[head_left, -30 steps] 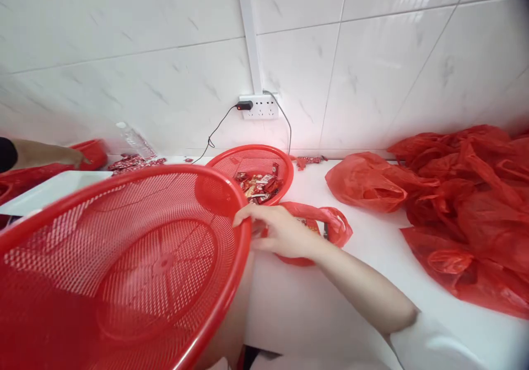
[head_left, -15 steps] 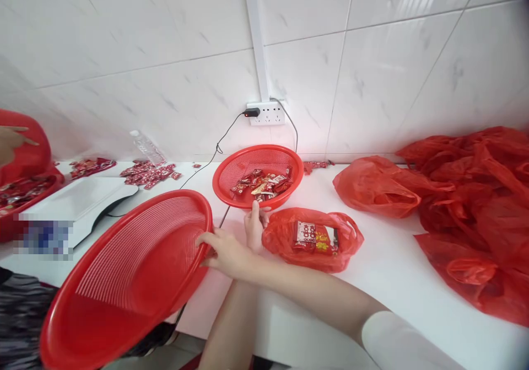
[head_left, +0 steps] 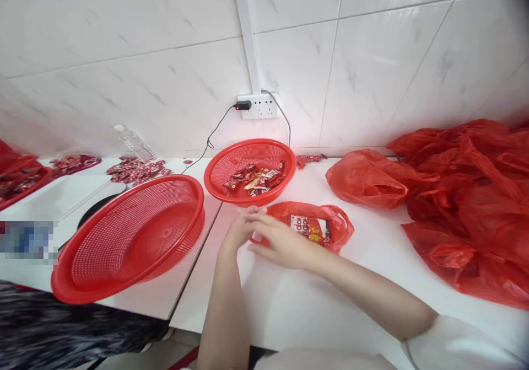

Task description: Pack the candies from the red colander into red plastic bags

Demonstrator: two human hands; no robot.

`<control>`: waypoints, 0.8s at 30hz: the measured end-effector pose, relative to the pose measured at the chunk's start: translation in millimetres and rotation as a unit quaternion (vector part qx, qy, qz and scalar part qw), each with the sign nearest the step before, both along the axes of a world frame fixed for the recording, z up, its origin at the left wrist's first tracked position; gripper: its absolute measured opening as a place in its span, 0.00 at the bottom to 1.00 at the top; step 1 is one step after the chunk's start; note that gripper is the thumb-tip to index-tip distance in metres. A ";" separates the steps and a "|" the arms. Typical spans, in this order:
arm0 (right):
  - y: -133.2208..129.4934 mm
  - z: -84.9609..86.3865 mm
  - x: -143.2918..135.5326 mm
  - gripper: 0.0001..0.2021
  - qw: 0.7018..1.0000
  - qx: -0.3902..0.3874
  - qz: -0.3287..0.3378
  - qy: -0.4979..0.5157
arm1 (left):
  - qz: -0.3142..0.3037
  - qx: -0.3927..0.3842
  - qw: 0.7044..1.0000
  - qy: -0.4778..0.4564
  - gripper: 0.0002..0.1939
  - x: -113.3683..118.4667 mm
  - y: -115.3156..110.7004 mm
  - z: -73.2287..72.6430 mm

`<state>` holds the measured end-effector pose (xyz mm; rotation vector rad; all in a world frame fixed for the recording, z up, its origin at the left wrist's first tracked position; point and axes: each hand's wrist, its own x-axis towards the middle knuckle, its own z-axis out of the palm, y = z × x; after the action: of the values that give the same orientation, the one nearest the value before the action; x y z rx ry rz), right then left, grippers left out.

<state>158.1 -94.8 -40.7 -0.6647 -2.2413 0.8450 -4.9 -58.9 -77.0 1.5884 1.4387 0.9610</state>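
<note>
My left hand (head_left: 236,233) is at the left end of a red plastic bag (head_left: 341,229), just below a small red basket (head_left: 215,185). Its visible fingers are stretched out, partly hidden by my other hand. My right hand (head_left: 283,241) reaches across the near side of the bag with fingers extended, overlapping the left fingertips. Neither hand visibly grips anything, though the bag's edge is partly covered by them. Inside the bag lie red printed packets (head_left: 308,226). Several small red wrapped packets (head_left: 260,180) are in the small basket.
A large empty red basket (head_left: 103,254) rests at the left, beside a white device (head_left: 78,191). Loose red packets (head_left: 134,170) and a clear bottle (head_left: 134,143) lie behind. Red bags (head_left: 467,193) are heaped right. A power strip (head_left: 258,106) is on the wall. Dark patterned clothing (head_left: 74,326) shows lower left.
My right hand has let go of the large basket, which now rests on the tabletop at the left. That hand has moved right to meet my left hand by the bag.
</note>
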 end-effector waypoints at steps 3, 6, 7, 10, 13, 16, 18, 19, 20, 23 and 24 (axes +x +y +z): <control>0.7 -1.9 68.3 0.19 0.977 0.016 -0.181 -0.112 | -0.048 -0.076 0.990 0.108 0.24 -8.7 -13.2 14.7; 2.9 -18.9 119.0 0.28 0.901 -0.029 -0.353 -0.252 | -0.048 -0.118 0.971 0.201 0.20 -7.9 -21.9 21.0; 3.6 -24.7 131.5 0.30 0.878 -0.055 -0.374 -0.293 | -0.045 -0.117 0.968 0.216 0.18 -6.2 -23.2 21.8; 6.3 -31.6 159.6 0.27 0.857 -0.136 -0.359 -0.343 | -0.034 -0.071 0.972 0.221 0.17 -0.3 -23.3 27.4; 12.1 -16.3 178.0 0.17 0.905 -0.131 -0.333 -0.229 | 0.018 0.033 0.987 0.158 0.16 5.6 -21.2 45.3; 18.9 17.1 184.6 0.10 0.925 -0.025 -0.378 0.024 | 0.085 0.127 0.988 -0.008 0.13 13.6 -19.9 74.4; 21.1 42.5 179.2 0.08 0.873 0.069 -0.429 0.223 | 0.070 0.154 0.976 -0.140 0.12 20.8 -19.2 94.2; 21.1 54.1 173.5 0.08 0.840 0.107 -0.444 0.293 | 0.043 0.161 0.966 -0.197 0.11 24.9 -18.7 102.8; 20.4 64.3 166.0 0.07 0.818 0.134 -0.446 0.337 | 0.010 0.166 0.955 -0.245 0.11 29.5 -18.0 110.0; 14.9 83.4 138.6 0.05 0.841 0.145 -0.388 0.348 | -0.104 0.146 0.929 -0.322 0.16 46.0 -16.1 121.9; 12.5 86.1 129.6 0.04 0.864 0.135 -0.352 0.333 | -0.143 0.122 0.928 -0.322 0.22 52.5 -15.8 122.8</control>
<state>287.7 -82.3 45.4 -0.8165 -1.2977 0.2969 47.5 -74.7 45.9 1.4048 0.6347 1.3557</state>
